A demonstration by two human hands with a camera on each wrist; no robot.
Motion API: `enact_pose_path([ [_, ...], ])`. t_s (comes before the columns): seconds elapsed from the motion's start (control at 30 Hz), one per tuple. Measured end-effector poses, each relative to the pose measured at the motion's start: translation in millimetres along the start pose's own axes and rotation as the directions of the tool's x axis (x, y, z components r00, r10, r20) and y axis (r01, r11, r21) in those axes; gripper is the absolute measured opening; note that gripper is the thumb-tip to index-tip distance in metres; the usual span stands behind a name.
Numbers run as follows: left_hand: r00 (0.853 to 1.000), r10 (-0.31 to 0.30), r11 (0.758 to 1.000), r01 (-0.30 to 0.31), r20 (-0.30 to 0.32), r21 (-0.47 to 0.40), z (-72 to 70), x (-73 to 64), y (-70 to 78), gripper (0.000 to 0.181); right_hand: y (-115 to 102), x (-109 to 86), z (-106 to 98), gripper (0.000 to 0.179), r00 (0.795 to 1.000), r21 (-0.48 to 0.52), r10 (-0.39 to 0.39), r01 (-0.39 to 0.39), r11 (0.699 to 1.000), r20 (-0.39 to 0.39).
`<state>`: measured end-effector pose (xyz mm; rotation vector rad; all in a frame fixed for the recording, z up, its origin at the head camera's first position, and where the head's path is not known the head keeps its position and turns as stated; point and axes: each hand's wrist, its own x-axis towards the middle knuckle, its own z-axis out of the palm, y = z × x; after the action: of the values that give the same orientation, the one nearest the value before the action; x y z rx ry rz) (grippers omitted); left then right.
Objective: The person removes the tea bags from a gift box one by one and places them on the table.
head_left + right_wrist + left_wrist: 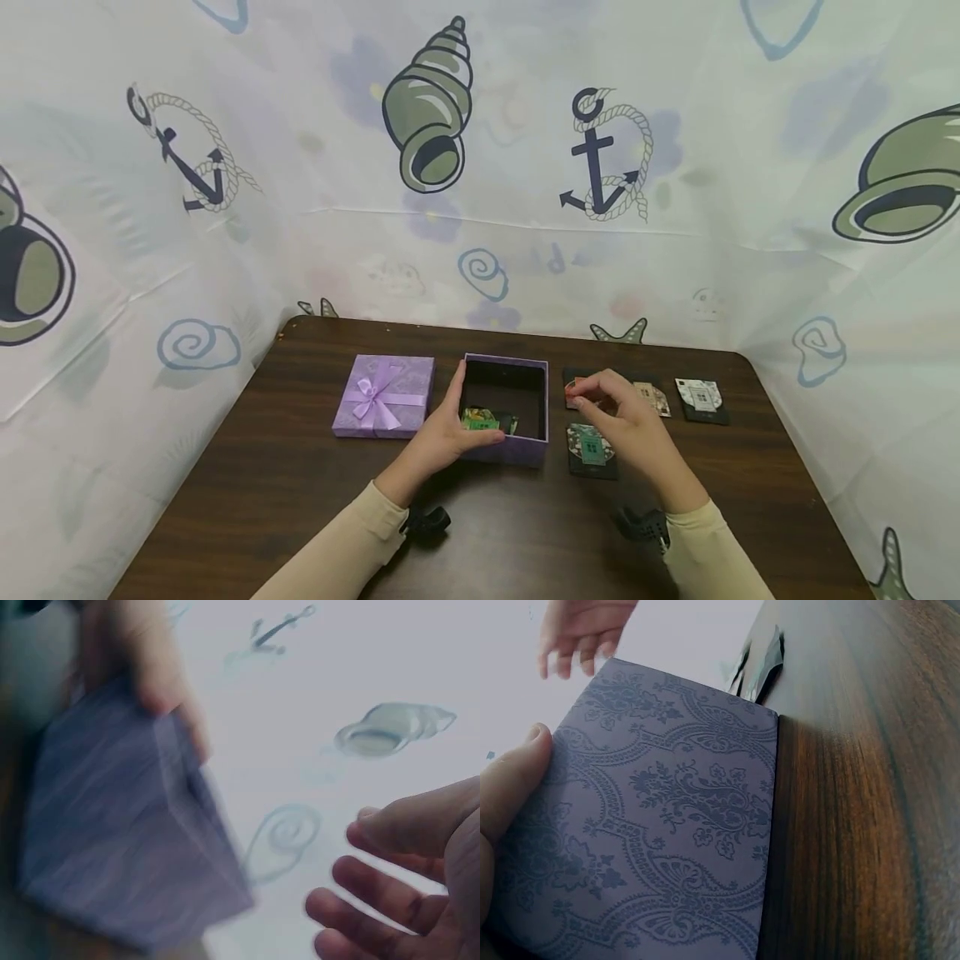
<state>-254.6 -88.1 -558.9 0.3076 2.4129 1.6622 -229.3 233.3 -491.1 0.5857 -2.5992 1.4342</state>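
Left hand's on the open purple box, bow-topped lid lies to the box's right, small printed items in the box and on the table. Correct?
One error: the bow-topped lid lies to the left of the open purple box, as the head view shows. The left hand is on the box, with small printed items inside it and on the table.

Cream long sleeves (345,542), black wrist straps (654,527)
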Motion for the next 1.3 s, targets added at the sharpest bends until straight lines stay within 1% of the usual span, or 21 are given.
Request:
enact_pose_path([
  [0.1, 1.0, 0.009, 1.0, -0.009, 0.006, 0.0, 1.8, 1.1, -0.2, 0.139, -12, 15.2, 1, 0.017, 0.997, 0.047, 0.043, -0.046, 0.998, 0.058],
  [0.17, 1.0, 0.005, 1.0, -0.005, 0.009, -0.003, 2.8, 1.1, 0.0, 0.14, -15, 24.9, 4, 0.018, 0.991, 0.072, 0.081, -0.09, 0.993, 0.108],
  [0.2, 1.0, 0.002, 1.0, -0.002, 0.009, -0.004, 3.1, 1.1, -0.1, 0.141, -16, 29.7, 6, 0.02, 0.985, 0.104, 0.104, -0.119, 0.987, 0.14],
  [0.27, 1.0, -0.001, 1.0, 0.001, 0.003, -0.004, 3.1, 1.0, -0.8, 0.142, -17, 39.9, 12, 0.025, 0.967, 0.183, 0.139, -0.179, 0.967, 0.212],
  [0.37, 1.0, -0.004, 1.0, 0.004, -0.003, -0.01, 2.2, 0.5, -1.1, 0.142, -17, 55.2, 22, 0.033, 0.934, 0.295, 0.168, -0.265, 0.918, 0.316],
  [0.4, 1.0, -0.002, 1.0, 0.002, -0.003, -0.013, 1.8, 0.7, -1.6, 0.142, -18, 60.0, 25, 0.037, 0.922, 0.318, 0.172, -0.288, 0.903, 0.347],
  [0.5, 1.0, 0.002, 1.0, -0.002, -0.002, -0.016, 0.5, 1.4, -2.3, 0.143, -17, 73.5, 36, 0.04, 0.892, 0.344, 0.17, -0.329, 0.88, 0.418],
  [0.57, 1.0, 0.004, 1.0, -0.004, -0.002, -0.015, -0.2, 1.5, -2.7, 0.144, -16, 82.1, 43, 0.04, 0.874, 0.34, 0.176, -0.352, 0.872, 0.452],
  [0.63, 1.0, 0.007, 1.0, -0.007, -0.003, -0.012, -0.6, 1.1, -2.9, 0.144, -15, 89.7, 51, 0.036, 0.86, 0.331, 0.192, -0.374, 0.866, 0.472],
  [0.77, 1.0, 0.007, 1.0, -0.007, 0.0, -0.011, -0.5, -0.6, -3.2, 0.143, -12, 101.6, 61, 0.035, 0.828, 0.299, 0.23, -0.422, 0.856, 0.512],
  [0.93, 1.0, 0.008, 1.0, -0.008, -0.002, -0.001, -0.9, 0.4, -4.4, 0.141, -9, 114.0, 68, 0.043, 0.779, 0.25, 0.289, -0.489, 0.835, 0.557],
  [1.03, 1.0, 0.013, 1.0, -0.013, -0.005, 0.001, -1.7, 1.8, -5.7, 0.14, -8, 120.3, 73, 0.052, 0.749, 0.198, 0.322, -0.513, 0.835, 0.579],
  [1.2, 1.0, 0.02, 1.0, -0.02, 0.004, -0.019, -2.3, 1.6, -5.6, 0.14, -9, 129.3, 79, 0.065, 0.681, 0.102, 0.39, -0.562, 0.821, 0.62],
  [1.27, 1.0, 0.026, 0.999, -0.026, 0.005, -0.025, -2.4, 1.7, -5.9, 0.139, -9, 133.2, 81, 0.068, 0.654, 0.086, 0.416, -0.593, 0.801, 0.632],
  [1.3, 1.0, 0.029, 0.999, -0.029, 0.004, -0.031, -2.6, 2.0, -6.3, 0.139, -9, 134.9, 82, 0.069, 0.643, 0.081, 0.426, -0.605, 0.792, 0.637],
])
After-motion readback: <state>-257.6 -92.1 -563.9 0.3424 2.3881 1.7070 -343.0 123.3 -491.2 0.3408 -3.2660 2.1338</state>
